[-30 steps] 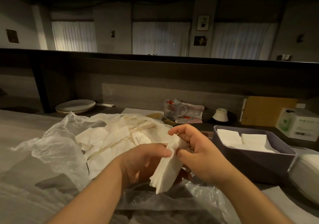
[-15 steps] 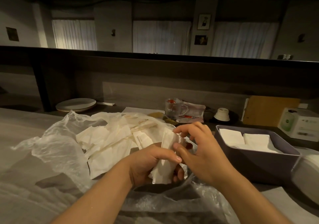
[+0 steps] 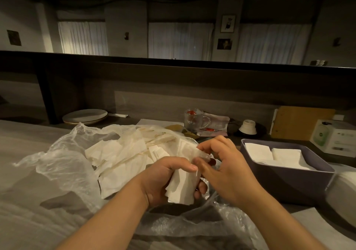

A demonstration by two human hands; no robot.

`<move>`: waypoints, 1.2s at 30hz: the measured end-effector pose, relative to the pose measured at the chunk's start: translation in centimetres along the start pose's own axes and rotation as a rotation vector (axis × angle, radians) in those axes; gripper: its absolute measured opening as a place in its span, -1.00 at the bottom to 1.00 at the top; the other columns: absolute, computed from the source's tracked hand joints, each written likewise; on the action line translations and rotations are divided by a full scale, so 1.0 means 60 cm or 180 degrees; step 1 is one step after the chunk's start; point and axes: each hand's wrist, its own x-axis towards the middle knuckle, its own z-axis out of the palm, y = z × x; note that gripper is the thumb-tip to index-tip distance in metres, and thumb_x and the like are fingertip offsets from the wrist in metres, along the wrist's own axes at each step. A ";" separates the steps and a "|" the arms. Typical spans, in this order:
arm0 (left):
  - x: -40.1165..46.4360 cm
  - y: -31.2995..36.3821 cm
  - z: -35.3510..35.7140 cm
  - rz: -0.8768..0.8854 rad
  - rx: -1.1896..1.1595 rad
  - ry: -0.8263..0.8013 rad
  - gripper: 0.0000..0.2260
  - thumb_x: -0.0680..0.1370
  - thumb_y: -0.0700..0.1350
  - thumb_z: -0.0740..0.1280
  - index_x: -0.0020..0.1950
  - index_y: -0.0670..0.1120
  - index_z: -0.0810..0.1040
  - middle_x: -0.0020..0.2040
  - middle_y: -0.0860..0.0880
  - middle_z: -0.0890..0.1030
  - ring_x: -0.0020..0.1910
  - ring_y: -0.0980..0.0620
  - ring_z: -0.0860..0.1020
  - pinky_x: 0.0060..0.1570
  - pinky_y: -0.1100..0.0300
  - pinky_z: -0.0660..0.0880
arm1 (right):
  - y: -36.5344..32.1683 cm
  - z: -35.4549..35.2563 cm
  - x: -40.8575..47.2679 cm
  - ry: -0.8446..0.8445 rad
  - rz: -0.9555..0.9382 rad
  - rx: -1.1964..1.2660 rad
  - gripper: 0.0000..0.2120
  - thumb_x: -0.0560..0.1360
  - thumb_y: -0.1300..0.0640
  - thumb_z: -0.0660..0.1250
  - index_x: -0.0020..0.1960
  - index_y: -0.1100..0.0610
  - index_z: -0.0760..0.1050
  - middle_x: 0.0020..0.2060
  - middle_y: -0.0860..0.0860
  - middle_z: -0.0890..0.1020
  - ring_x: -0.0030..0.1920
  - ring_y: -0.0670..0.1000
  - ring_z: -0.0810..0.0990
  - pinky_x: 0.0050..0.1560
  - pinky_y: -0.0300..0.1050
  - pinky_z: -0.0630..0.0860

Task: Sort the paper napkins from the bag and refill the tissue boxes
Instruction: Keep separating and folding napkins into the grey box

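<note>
Bare counter point(image 3: 23, 140) lies open left of the bag point(image 3: 63, 165); the tissue box point(image 3: 289, 174) blocks the right.

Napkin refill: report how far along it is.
Done: the grey tissue box already holds two stacks of folded napkins. In hand: the left hand grips a napkin bundle while the right hand pinches its top. Left: a loose napkin pile lies on the plastic bag.
</note>
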 end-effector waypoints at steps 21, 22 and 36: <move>0.000 -0.001 0.006 -0.0193 -0.0114 -0.0246 -0.59 0.37 -0.18 0.20 0.21 -0.19 0.48 -0.12 -0.17 0.63 -0.19 -0.09 0.58 -0.15 0.11 0.54 | 0.014 0.011 0.006 0.0153 -0.0025 0.0356 -0.65 0.61 0.11 0.36 -0.03 -0.40 0.50 0.05 -0.42 0.47 0.17 -0.08 0.55 0.15 0.01 0.65; 0.001 -0.002 0.006 -0.0206 -0.0115 -0.0248 -0.59 0.37 -0.18 0.20 0.21 -0.19 0.48 -0.12 -0.17 0.62 -0.18 -0.09 0.57 -0.14 0.11 0.53 | 0.013 0.010 0.005 0.0127 -0.0036 0.0316 -0.65 0.61 0.10 0.36 -0.02 -0.41 0.49 0.05 -0.43 0.46 0.18 -0.09 0.54 0.17 0.01 0.64; 0.001 -0.001 0.009 -0.0261 0.0188 -0.0073 -0.66 0.36 -0.19 0.21 0.11 -0.19 0.54 -0.16 -0.17 0.59 -0.24 -0.07 0.60 -0.19 0.14 0.52 | 0.007 0.004 0.000 -0.0130 -0.0129 0.0076 -0.72 0.60 0.00 0.38 0.05 -0.42 0.44 0.04 -0.46 0.37 0.20 -0.22 0.39 0.21 -0.25 0.47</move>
